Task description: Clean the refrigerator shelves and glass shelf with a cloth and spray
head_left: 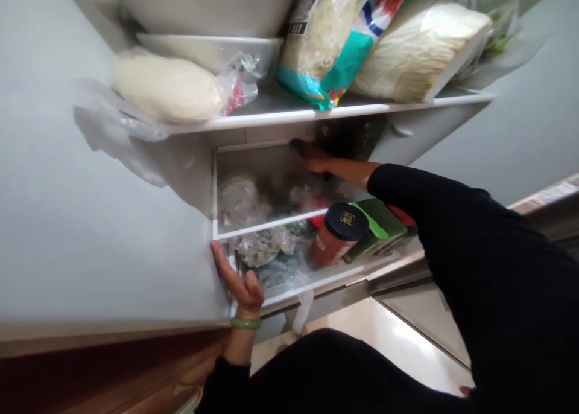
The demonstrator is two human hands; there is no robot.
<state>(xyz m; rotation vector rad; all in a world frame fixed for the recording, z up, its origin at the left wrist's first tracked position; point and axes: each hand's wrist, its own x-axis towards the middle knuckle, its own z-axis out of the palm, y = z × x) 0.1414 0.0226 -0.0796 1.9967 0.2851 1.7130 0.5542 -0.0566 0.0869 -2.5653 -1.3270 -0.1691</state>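
My left hand (pixel 238 284), with a green bangle (pixel 245 323) at the wrist, rests at the front left corner of the glass shelf (pixel 271 226). Its fingers are stretched out along the side and grip nothing. Deep inside the refrigerator, my right hand (pixel 313 158) presses near the back of that shelf. Its fingers curl around something dark, which shows at both sides of the hand but is too blurred to name. Below the glass are several plastic-bagged items (pixel 257 248). A red-brown jar (pixel 332 236) with a black lid stands beside a green box (pixel 377 227).
On the upper shelf (pixel 280 119) sit two stacked white bowls (pixel 208 12), a pale bagged lump (pixel 167 85), a colourful food packet (pixel 335 40) and a wrapped cut cabbage (pixel 420 52). A dark container (pixel 357 137) stands behind my right forearm. Refrigerator walls bound both sides.
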